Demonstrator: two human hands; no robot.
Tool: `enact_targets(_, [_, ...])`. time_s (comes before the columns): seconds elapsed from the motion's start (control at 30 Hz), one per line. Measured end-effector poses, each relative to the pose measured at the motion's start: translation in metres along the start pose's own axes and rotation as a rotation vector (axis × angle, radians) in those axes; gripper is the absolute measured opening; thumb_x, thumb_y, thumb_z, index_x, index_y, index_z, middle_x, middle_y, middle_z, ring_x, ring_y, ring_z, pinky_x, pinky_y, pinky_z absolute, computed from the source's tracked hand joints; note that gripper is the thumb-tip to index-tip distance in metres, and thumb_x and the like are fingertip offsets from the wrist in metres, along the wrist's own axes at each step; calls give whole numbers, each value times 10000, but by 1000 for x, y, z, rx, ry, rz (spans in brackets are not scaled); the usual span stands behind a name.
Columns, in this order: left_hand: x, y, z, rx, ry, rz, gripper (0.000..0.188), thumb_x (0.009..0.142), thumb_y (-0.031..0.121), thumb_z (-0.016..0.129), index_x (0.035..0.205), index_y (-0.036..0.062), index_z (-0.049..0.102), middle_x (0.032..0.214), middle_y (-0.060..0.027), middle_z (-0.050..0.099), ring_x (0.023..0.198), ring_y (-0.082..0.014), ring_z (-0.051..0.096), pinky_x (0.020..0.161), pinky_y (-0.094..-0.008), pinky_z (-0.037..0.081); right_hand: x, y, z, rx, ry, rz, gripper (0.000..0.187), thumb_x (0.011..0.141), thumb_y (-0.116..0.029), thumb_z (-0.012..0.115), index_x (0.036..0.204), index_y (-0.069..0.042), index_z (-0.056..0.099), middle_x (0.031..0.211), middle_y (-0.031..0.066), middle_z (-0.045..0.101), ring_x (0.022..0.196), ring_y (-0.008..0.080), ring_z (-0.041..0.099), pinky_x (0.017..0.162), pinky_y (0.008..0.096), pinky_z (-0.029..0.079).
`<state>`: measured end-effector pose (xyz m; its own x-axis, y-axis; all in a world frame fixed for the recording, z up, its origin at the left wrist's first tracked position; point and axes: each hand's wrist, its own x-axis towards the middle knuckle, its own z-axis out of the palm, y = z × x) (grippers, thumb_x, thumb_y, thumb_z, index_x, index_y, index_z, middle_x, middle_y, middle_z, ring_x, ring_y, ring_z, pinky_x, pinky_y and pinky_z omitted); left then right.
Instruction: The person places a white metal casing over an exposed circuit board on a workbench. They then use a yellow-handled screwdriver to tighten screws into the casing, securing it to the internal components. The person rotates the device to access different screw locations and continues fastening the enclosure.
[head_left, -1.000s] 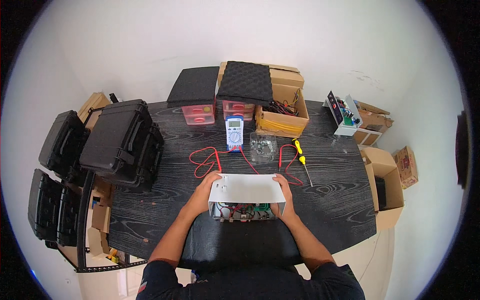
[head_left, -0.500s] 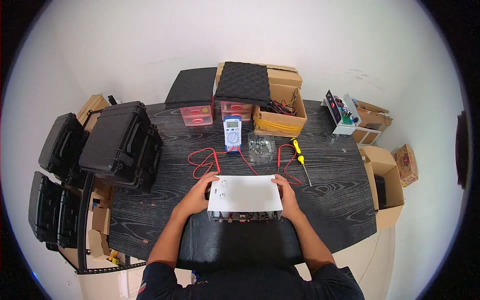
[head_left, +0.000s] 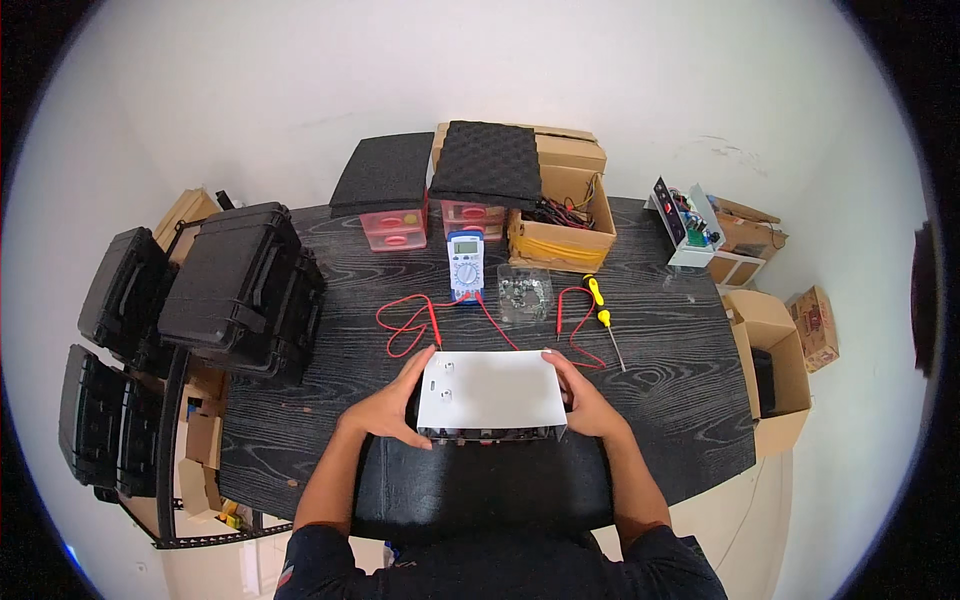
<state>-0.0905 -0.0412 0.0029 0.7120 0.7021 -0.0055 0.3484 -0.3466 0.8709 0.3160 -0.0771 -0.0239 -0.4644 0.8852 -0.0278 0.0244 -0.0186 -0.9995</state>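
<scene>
A white metal equipment case (head_left: pixel 495 388) sits in front of me at the near middle of the table. My left hand (head_left: pixel 390 405) holds its left side, fingers at the far corner and thumb at the near bottom corner. On the other side, my right hand (head_left: pixel 588 402) grips the right wall, its fingertips over the far right corner. Circuit parts show in a narrow strip along the near open side. Just beyond the case lie red test leads (head_left: pixel 437 328) from a blue-and-white multimeter (head_left: pixel 466 268).
Right of the multimeter are a clear tray of small parts (head_left: pixel 525 296) and a yellow-and-black screwdriver (head_left: pixel 603 315). Behind stand red drawer units (head_left: pixel 395 230) and a cardboard box of cables (head_left: pixel 560 250). An opened electronic unit (head_left: pixel 690 235) stands far right; black hard cases (head_left: pixel 235 285) stack at left.
My left thumb has come down onto the near left corner of the case. The case has tipped slightly, so less of its inside shows. My right hand keeps its hold, lower on the side.
</scene>
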Motion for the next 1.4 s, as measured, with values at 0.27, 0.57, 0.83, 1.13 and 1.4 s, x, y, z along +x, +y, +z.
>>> enact_targets(0.27, [0, 4, 1, 59, 53, -27, 1612, 474, 377, 1043, 1718, 42, 73, 1773, -253, 116, 1644, -382, 146, 1322, -488, 169, -8, -6, -18, 68, -261, -71, 1483, 592, -43, 958, 1742, -166, 31, 1803, 138, -79, 1663, 272, -16, 1327, 525, 185])
enact_targets(0.57, [2, 7, -1, 44, 43, -25, 1614, 469, 368, 1048, 1718, 42, 78, 1771, -256, 114, 1645, -395, 130, 1321, -495, 174, -5, -17, -8, -158, -165, -47, 1526, 524, -52, 947, 1744, -176, 38, 1794, 142, -109, 1662, 289, -15, 1325, 525, 185])
enact_targets(0.83, [4, 9, -1, 132, -26, -26, 1678, 448, 350, 1065, 1716, 52, 7, 1767, -293, 33, 1653, -416, 61, 1326, -504, 171, -6, -29, -8, -399, -172, -32, 1492, 581, -89, 967, 1741, -161, 32, 1783, 248, -88, 1655, 361, 45, 1285, 521, 304])
enact_targets(1.13, [4, -1, 4, 140, -59, -49, 1682, 530, 457, 1059, 1706, 44, -70, 1755, -323, -70, 1646, -450, 9, 1320, -517, 171, -6, -25, -7, -519, -179, -39, 1506, 559, -153, 956, 1741, -151, 21, 1780, 278, -85, 1664, 375, 15, 1313, 465, 179])
enact_targets(1.4, [10, 21, 2, 197, 16, -32, 1574, 532, 557, 1021, 1685, -26, 122, 1703, -341, 138, 1602, -496, 171, 1308, -537, 205, -7, -30, -5, -542, -159, -14, 1481, 564, -141, 950, 1743, -193, 56, 1783, 269, -81, 1656, 404, 88, 1285, 478, 290])
